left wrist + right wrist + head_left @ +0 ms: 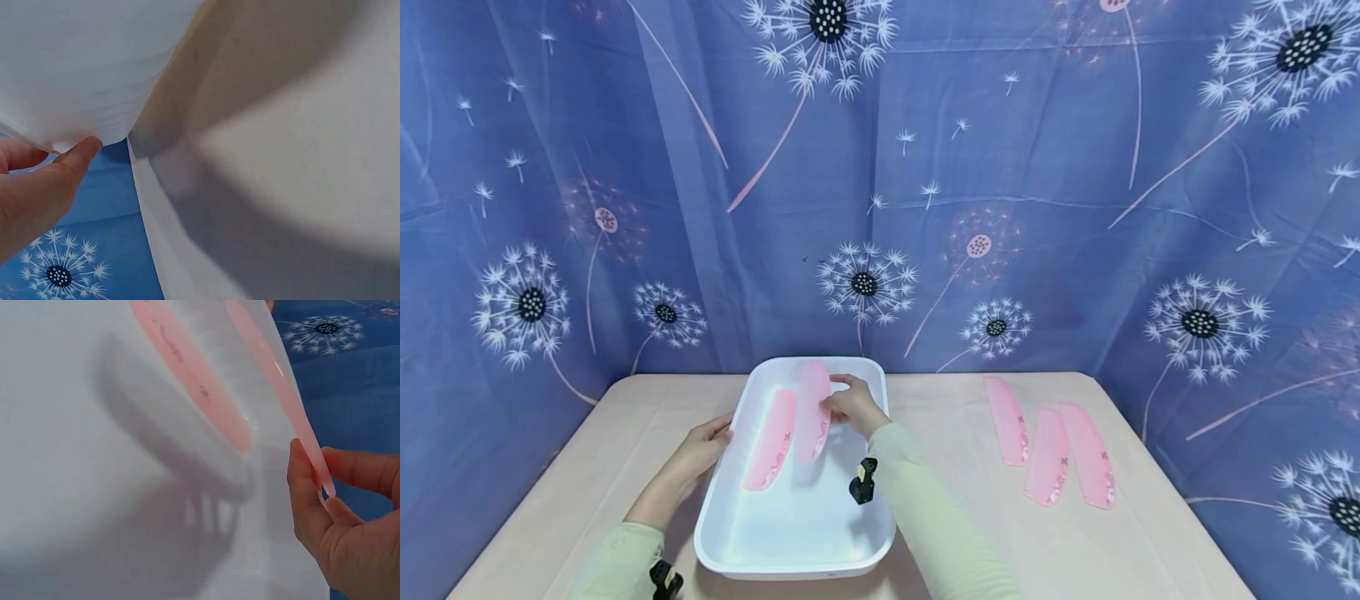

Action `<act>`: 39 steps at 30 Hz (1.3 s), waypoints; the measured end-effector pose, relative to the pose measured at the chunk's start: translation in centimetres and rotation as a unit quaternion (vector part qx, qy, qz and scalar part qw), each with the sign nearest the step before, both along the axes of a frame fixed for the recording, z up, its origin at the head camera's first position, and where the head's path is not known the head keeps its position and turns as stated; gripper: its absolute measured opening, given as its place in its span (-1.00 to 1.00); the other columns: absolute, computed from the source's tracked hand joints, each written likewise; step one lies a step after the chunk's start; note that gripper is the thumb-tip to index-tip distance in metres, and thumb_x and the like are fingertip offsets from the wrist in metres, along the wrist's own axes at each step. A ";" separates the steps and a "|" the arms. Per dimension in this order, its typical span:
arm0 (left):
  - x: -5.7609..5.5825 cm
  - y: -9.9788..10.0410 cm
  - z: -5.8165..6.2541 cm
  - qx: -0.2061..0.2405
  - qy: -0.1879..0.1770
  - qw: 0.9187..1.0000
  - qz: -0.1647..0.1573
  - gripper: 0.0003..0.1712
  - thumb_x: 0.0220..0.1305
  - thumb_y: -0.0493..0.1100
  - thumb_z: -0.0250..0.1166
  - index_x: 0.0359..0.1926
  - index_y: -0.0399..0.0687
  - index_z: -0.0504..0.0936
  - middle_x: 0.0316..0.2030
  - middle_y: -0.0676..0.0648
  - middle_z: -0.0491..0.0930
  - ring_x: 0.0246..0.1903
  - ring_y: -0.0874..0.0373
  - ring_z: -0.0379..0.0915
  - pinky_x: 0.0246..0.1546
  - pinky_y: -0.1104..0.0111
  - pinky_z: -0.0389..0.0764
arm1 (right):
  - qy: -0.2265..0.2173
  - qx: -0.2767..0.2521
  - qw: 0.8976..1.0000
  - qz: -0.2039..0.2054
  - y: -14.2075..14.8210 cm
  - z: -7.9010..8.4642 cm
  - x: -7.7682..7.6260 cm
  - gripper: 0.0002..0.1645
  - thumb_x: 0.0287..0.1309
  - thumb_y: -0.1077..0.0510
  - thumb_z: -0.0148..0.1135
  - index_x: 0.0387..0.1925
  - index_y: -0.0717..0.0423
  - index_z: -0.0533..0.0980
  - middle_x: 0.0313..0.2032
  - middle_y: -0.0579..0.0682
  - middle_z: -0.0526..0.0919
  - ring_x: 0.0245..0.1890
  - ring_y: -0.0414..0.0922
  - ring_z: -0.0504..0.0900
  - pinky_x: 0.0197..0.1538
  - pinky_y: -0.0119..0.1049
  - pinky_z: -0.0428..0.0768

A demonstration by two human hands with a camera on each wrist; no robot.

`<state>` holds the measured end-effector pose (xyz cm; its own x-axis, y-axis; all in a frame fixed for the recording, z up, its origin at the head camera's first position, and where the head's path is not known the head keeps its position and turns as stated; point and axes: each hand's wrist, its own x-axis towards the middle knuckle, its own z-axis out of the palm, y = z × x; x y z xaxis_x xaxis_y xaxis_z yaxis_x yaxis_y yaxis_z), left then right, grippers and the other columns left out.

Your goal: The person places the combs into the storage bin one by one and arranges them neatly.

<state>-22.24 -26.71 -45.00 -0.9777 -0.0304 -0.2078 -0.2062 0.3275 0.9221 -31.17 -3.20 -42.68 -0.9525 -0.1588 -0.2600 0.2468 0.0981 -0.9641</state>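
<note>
A right hand (853, 403) pinches a pale pink, translucent, comb-shaped plastic piece (812, 408) with one curved long edge, its fingers pressing from both sides. In the right wrist view the piece shows nearly edge-on: thin, smooth, with a small glossy highlight. It is held above the floor of a deep white plastic tray (805, 533), rectangular with rounded corners and a smooth, slightly glossy surface, and a shadow falls on that floor.

Inside the tray, just left of the held piece, lies a second pink comb-shaped piece (772, 437). A left hand (700, 450) grips the tray's left rim between its fingers.

To the right, well apart from the tray, three more pink comb-shaped pieces (1048, 458) lie side by side and slightly slanted on a bench (1150, 550) covered in matte beige cloth. Whether the nearer two touch I cannot tell.

The pieces on the bench and in the tray bear a small dark mark and pale, letter-like decoration toward one end, too small to read. Light green sleeves (925, 508) cover both arms. Behind hangs a creased blue fabric curtain (760, 283) printed with white and pink dandelions.
</note>
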 end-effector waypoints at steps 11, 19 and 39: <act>-0.1 0.0 -0.1 -0.002 0.000 1.000 -0.001 -0.44 0.50 -0.29 -0.17 0.43 -0.40 0.01 0.36 -0.45 0.09 0.34 -0.33 0.07 0.32 -0.01 0.23 | -0.011 0.028 0.999 -0.018 -0.8 -2.1 -0.5 -0.27 -0.05 0.53 0.24 0.24 0.26 0.39 -0.19 0.19 0.59 -0.55 -0.09 0.57 -0.33 -0.20 0.71; 0.0 -0.1 -0.4 -0.002 -0.002 1.000 0.002 -0.44 0.50 -0.28 -0.16 0.44 -0.36 0.03 0.37 -0.43 0.10 0.34 -0.32 0.07 0.32 -0.01 0.24 | -0.015 0.099 0.995 -0.003 -1.3 -4.4 -1.9 -0.31 -0.11 0.54 0.20 0.17 0.27 0.44 -0.55 0.18 0.56 -0.75 -0.11 0.43 -0.64 -0.32 0.52; -0.1 -0.2 -0.3 -0.003 0.006 1.000 -0.004 -0.44 0.50 -0.29 -0.15 0.43 -0.40 0.02 0.37 -0.46 0.07 0.35 -0.34 0.04 0.33 -0.04 0.19 | -0.048 0.111 0.992 -0.021 -1.7 -4.4 -1.4 -0.54 0.01 0.51 0.23 0.02 0.38 0.47 -0.29 0.11 0.56 -0.50 -0.11 0.51 -0.40 -0.34 0.63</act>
<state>-22.35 -26.89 -45.30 -0.9803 -0.0233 -0.1961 -0.1925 0.3341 0.9227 -32.60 -4.88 -47.05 -0.9260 -0.0492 -0.3742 0.3449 0.2925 -0.8919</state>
